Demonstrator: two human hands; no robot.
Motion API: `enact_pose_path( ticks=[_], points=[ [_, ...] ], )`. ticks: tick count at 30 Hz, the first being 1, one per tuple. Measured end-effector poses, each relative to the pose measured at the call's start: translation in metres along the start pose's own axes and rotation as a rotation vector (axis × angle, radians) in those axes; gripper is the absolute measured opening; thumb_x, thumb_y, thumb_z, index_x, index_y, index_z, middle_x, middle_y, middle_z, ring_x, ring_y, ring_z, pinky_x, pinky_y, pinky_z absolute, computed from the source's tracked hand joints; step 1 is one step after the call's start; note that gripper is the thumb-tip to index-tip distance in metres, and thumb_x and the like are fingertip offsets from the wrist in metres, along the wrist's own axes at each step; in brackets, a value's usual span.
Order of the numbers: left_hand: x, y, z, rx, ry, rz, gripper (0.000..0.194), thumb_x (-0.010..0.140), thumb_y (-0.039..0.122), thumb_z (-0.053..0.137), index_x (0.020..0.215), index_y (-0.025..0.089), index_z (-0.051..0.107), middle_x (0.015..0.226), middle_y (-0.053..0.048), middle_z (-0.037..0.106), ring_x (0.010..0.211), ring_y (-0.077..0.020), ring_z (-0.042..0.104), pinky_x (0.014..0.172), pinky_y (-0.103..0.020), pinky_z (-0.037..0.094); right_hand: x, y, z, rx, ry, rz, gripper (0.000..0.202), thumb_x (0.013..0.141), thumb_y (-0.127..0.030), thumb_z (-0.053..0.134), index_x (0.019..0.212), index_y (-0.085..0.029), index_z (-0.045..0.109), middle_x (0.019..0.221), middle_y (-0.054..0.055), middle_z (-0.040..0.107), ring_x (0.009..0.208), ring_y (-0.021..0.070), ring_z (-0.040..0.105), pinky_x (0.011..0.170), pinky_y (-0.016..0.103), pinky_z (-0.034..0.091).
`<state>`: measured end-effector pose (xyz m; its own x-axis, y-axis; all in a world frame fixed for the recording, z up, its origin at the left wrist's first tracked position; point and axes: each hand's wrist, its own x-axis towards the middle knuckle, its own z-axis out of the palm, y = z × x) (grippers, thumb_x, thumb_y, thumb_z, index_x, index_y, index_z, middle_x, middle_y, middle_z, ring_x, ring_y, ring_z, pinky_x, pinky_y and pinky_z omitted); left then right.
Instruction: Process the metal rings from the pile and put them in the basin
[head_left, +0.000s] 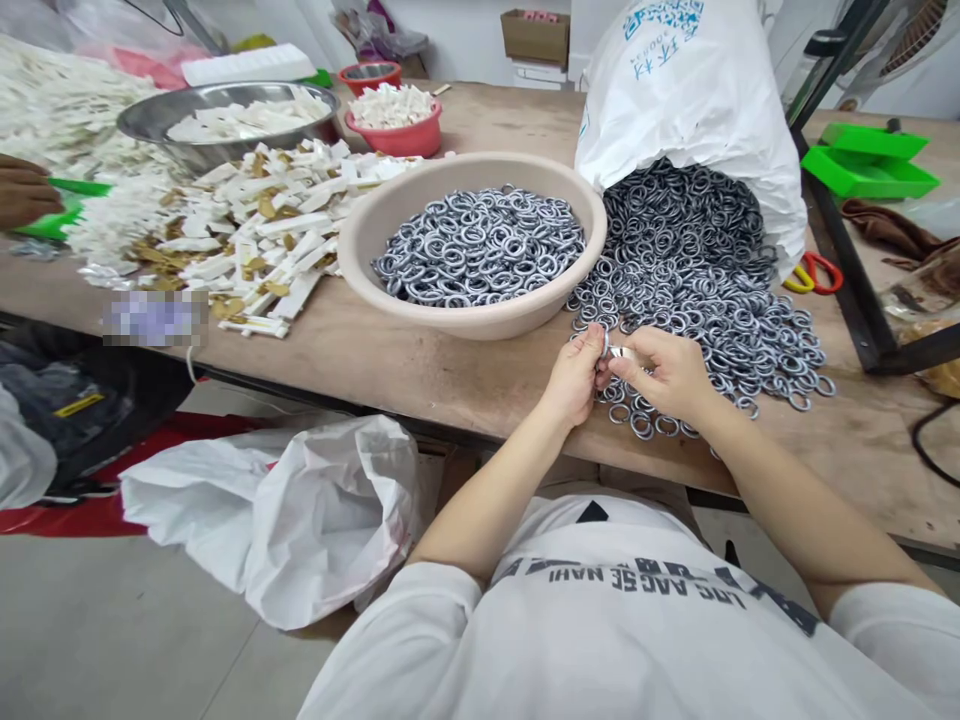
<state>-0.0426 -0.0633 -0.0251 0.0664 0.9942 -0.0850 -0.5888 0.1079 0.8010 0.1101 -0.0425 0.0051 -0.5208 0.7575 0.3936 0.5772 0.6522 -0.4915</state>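
My left hand (576, 380) pinches a grey metal ring (605, 344) between thumb and fingers, above the near edge of a heap of loose rings (697, 300). Close beside it, my right hand (667, 372) is closed on a small white and shiny piece (619, 352) that meets the ring; my fingers cover most of it, so its kind is unclear. The heap spills from the mouth of a large white sack (682, 90). Left of the heap, a beige basin (360, 270) is filled with similar rings (480, 245).
White strips with brownish-gold parts (270, 230) lie piled on the table (420, 370). Behind them stand a steel bowl (135, 125) and a red bowl (409, 140). Scissors (821, 270) lie by a black metal frame (847, 290). Another person's hand (26, 192) shows at far left.
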Motion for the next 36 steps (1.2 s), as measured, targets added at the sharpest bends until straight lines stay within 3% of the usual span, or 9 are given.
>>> enact_pose_path(
  ticks=[8,13,16,19,21,25,30,33,36],
  points=[
    [-0.002,-0.002,0.003,-0.009,0.024,0.001,0.054,0.074,0.064,0.073,0.070,0.017,0.046,0.055,0.008,0.036,0.044,-0.0028,0.029,0.041,-0.017,0.023,0.000,0.002,0.004,-0.060,-0.024,-0.033,0.040,0.095,-0.054,0.052,0.075,-0.020,0.062,0.074,0.001,0.062,0.067,0.0141,0.053,0.062,0.028,0.029],
    [-0.005,-0.001,0.002,-0.038,-0.082,-0.054,0.051,0.078,0.060,0.071,0.068,0.017,0.045,0.054,0.008,0.035,0.042,-0.0029,0.029,0.040,-0.017,0.023,0.012,0.032,0.001,0.001,0.094,0.253,0.049,0.097,-0.059,0.043,0.074,-0.020,0.062,0.058,-0.002,0.051,0.056,0.0134,0.046,0.058,0.027,0.028],
    [-0.003,0.003,-0.002,-0.074,0.039,-0.011,0.049,0.080,0.059,0.070,0.070,0.016,0.048,0.058,0.007,0.040,0.043,-0.0025,0.033,0.041,-0.017,0.025,0.021,0.043,0.004,-0.177,0.078,0.326,0.043,0.095,-0.058,0.048,0.086,-0.021,0.069,0.074,0.002,0.064,0.068,0.0172,0.057,0.060,0.028,0.029],
    [0.001,0.005,-0.005,-0.082,0.166,0.066,0.042,0.082,0.056,0.069,0.086,0.015,0.063,0.062,0.006,0.046,0.045,-0.0022,0.037,0.043,-0.016,0.028,0.031,0.035,0.012,-0.379,-0.032,0.250,0.037,0.092,-0.055,0.055,0.115,-0.029,0.069,0.103,0.005,0.069,0.085,0.0226,0.064,0.064,0.030,0.034],
    [0.003,0.005,-0.006,-0.086,0.212,0.116,0.039,0.084,0.052,0.069,0.100,0.017,0.067,0.062,0.006,0.047,0.046,-0.0023,0.039,0.044,-0.015,0.030,0.039,0.025,0.019,-0.469,-0.112,0.215,0.040,0.093,-0.052,0.055,0.126,-0.032,0.065,0.111,0.006,0.067,0.087,0.0247,0.066,0.066,0.032,0.037],
    [0.005,0.005,-0.007,-0.125,0.294,0.131,0.035,0.082,0.049,0.071,0.098,0.018,0.064,0.068,0.004,0.056,0.051,-0.0043,0.049,0.046,-0.016,0.035,0.058,0.016,0.030,-0.530,-0.207,0.228,0.035,0.093,-0.046,0.054,0.121,-0.029,0.069,0.112,0.009,0.066,0.089,0.0269,0.067,0.070,0.034,0.042],
    [0.008,0.005,-0.009,-0.127,0.371,0.061,0.036,0.078,0.048,0.074,0.085,0.018,0.055,0.075,0.002,0.060,0.054,-0.0057,0.053,0.044,-0.018,0.033,0.067,0.032,0.025,-0.345,-0.125,0.268,0.022,0.087,-0.038,0.063,0.102,-0.025,0.073,0.100,0.006,0.072,0.087,0.0247,0.065,0.071,0.033,0.043],
    [0.007,0.002,-0.006,-0.008,0.348,0.077,0.037,0.076,0.046,0.077,0.084,0.018,0.054,0.072,0.005,0.055,0.050,-0.0038,0.044,0.042,-0.017,0.027,0.057,0.038,0.016,0.037,-0.054,0.346,0.025,0.080,-0.044,0.072,0.086,-0.020,0.071,0.077,0.003,0.068,0.072,0.0193,0.061,0.064,0.030,0.042],
    [0.004,-0.001,0.000,0.121,0.204,0.106,0.037,0.079,0.050,0.074,0.087,0.018,0.057,0.068,0.005,0.050,0.050,-0.0037,0.037,0.043,-0.018,0.026,0.040,0.031,0.013,0.490,0.010,0.420,0.037,0.072,-0.053,0.079,0.078,-0.019,0.064,0.067,0.000,0.061,0.058,0.0138,0.054,0.053,0.027,0.041]
  ],
)
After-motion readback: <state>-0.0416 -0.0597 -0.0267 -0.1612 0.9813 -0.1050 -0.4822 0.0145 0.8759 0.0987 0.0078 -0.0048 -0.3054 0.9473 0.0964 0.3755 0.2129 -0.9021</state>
